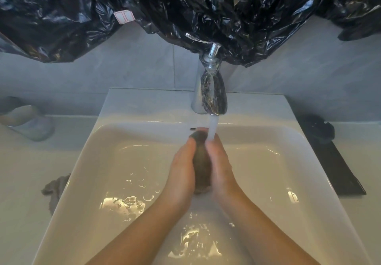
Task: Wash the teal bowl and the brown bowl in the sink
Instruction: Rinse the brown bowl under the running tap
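The brown bowl (201,162) stands on edge between my two hands over the white sink (86,161), just under the running water (212,127) from the chrome tap (212,91). My left hand (182,174) grips it from the left, fingertips curled over its far rim. My right hand (221,169) lies against its right side with fairly straight fingers, and the stream hits those fingertips. A teal-grey bowl (28,121) sits tilted on the counter at the far left.
Water lies in the sink basin. A grey cloth (54,189) hangs at the sink's left edge. A black tray with a dark cloth (329,157) lies on the counter to the right. Black plastic sheeting (185,7) hangs across the wall above the tap.
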{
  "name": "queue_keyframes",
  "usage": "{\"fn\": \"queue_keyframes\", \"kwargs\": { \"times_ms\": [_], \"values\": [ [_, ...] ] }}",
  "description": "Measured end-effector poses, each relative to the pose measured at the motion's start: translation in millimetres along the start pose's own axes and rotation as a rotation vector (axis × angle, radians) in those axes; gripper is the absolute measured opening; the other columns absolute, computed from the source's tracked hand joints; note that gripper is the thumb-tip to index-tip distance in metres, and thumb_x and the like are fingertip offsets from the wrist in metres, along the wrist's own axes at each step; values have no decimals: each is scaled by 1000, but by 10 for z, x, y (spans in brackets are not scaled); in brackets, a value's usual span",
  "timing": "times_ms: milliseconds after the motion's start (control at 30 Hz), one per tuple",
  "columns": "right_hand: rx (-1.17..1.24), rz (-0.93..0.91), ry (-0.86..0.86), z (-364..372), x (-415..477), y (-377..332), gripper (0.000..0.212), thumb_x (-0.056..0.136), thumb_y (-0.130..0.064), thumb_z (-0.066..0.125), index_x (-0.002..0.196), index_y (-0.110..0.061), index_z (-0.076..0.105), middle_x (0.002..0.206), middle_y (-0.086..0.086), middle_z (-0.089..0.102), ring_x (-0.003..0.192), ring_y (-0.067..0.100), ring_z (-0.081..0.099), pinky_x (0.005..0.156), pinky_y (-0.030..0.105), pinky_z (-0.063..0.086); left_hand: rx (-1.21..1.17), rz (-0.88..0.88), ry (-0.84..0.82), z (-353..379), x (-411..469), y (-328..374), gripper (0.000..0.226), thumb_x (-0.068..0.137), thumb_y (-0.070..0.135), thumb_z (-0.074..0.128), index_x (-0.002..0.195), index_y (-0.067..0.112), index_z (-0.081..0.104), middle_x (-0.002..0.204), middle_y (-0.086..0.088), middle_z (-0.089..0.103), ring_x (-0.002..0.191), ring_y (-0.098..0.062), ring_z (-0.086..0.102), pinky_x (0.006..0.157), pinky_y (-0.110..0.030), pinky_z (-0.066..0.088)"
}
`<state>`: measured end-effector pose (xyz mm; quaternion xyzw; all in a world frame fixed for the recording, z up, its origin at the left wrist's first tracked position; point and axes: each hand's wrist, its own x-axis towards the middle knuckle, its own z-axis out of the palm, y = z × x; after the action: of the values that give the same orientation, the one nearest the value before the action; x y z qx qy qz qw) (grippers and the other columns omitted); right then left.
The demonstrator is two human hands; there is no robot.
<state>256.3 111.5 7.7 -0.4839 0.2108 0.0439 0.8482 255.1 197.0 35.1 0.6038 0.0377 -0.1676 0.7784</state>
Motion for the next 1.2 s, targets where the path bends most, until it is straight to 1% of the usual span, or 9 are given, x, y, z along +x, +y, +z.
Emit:
{"fn": "queue_keyframes", "kwargs": {
  "times_ms": [200, 333, 500, 633, 700, 800, 933, 1100, 1200],
  "values": [
    [32, 131, -131, -56, -11, -50, 52, 90, -54, 47, 55, -21, 64, 55, -2, 61, 56, 15, 63, 53, 24, 45, 355, 348, -90, -35, -93, -45, 32, 97, 35, 34, 84, 24, 62, 70, 14, 64, 67, -6, 59, 59, -20, 46],
    [-90, -111, -32, 29, -71, 1, 26, 80, -50, 55, 91, -30, 68, 80, 2, 66, 74, 17, 65, 63, 28, 50, 90, 114, 44, 9, -6, -37, 48, 103, 25, 33, 77, 27, 73, 74, 9, 74, 76, -6, 70, 69, -22, 55],
    [-28, 90, -106, -88, -36, -14, 53, 91, -54, 45, 51, -22, 60, 52, -5, 56, 51, 11, 58, 50, 25, 42, 318, 272, -15, -4, -70, -76, 46, 92, 41, 38, 74, 3, 58, 66, -3, 62, 65, -18, 61, 60, -32, 50],
    [-146, -203, -7, 2, -72, 3, 25, 79, -45, 54, 96, -29, 64, 89, 6, 66, 82, 23, 66, 68, 30, 55, -14, 37, 76, 33, -10, -16, 41, 101, 29, 39, 82, 19, 74, 77, 3, 75, 78, -9, 71, 75, -29, 56],
    [-84, -112, -25, -5, -74, -36, 21, 83, -45, 54, 83, -27, 63, 73, 1, 62, 69, 19, 63, 57, 24, 50, 49, 110, 44, 49, -41, 4, 41, 101, 29, 37, 79, 13, 68, 67, 5, 71, 68, -5, 68, 64, -22, 54],
    [-77, 22, -102, -89, -18, -40, 49, 93, -49, 45, 57, -24, 66, 55, -7, 60, 52, 10, 60, 51, 24, 43, 252, 263, 6, 39, -79, -12, 50, 90, 44, 39, 73, 0, 55, 59, 6, 57, 58, -6, 55, 55, -23, 44],
    [-226, -259, -32, -15, -35, 0, 24, 85, -43, 49, 101, -35, 65, 95, 2, 68, 90, 20, 67, 76, 35, 53, 18, 44, 60, 74, -22, 32, 48, 101, 32, 35, 75, 23, 75, 72, 4, 73, 74, -9, 70, 70, -29, 55],
    [-86, 35, -169, -64, -26, -13, 50, 91, -54, 46, 57, -23, 66, 56, -8, 60, 54, 9, 61, 55, 26, 43, 244, 252, 34, 42, -106, 26, 45, 83, 45, 42, 63, 6, 46, 59, 0, 45, 56, -14, 45, 53, -28, 38],
    [-155, -195, -77, -24, -31, 34, 33, 78, -48, 54, 103, -30, 66, 94, 0, 69, 90, 21, 67, 72, 32, 55, 33, 44, 55, 40, -19, 33, 48, 98, 33, 39, 68, 17, 73, 69, 4, 72, 69, -9, 68, 72, -33, 52]
  ]
}}
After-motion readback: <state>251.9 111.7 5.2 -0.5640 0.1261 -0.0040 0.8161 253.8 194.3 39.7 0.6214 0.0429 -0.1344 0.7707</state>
